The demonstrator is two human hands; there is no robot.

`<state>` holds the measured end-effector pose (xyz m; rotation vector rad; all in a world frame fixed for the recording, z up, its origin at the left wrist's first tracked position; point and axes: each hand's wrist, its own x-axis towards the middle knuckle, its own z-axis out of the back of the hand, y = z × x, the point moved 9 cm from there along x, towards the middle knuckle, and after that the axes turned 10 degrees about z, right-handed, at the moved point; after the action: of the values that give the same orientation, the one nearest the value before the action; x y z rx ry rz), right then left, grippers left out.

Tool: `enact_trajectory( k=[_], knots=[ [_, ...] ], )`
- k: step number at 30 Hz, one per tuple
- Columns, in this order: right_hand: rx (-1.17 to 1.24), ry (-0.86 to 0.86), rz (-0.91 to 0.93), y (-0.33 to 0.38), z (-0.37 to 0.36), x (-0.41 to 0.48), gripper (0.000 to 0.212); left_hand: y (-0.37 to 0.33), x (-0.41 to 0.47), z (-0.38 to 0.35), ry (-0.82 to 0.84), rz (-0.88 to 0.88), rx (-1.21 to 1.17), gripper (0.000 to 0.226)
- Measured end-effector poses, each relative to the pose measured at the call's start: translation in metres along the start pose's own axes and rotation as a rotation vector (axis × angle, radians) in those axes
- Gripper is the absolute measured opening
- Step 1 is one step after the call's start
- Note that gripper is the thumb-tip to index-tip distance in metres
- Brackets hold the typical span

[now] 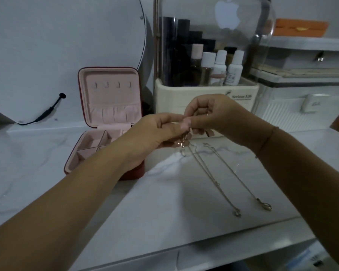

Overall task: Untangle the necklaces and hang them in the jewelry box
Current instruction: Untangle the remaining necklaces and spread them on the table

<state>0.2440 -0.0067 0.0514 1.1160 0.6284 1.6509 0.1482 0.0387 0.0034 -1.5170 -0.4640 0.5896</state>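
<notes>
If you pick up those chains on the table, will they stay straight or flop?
Probably floppy: the chains are thin and lie limp on the table. Likely very light. They may snag easily, like the knot the left hand and right hand pinch.

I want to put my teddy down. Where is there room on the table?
Bare table lies left of the jewelry box, before the mirror, and along the near edge. Crowded: the middle, where the left hand and right hand work the chains.
</notes>
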Motion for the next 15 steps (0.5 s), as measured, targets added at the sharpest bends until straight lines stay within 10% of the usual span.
enact_trajectory(
  k=[15],
  knots=[
    [0.288,0.194,-0.109,-0.069,-0.008,0.013,0.026,0.025,0.022,0.021,-0.191,0.086,0.046,0.027]
  ],
)
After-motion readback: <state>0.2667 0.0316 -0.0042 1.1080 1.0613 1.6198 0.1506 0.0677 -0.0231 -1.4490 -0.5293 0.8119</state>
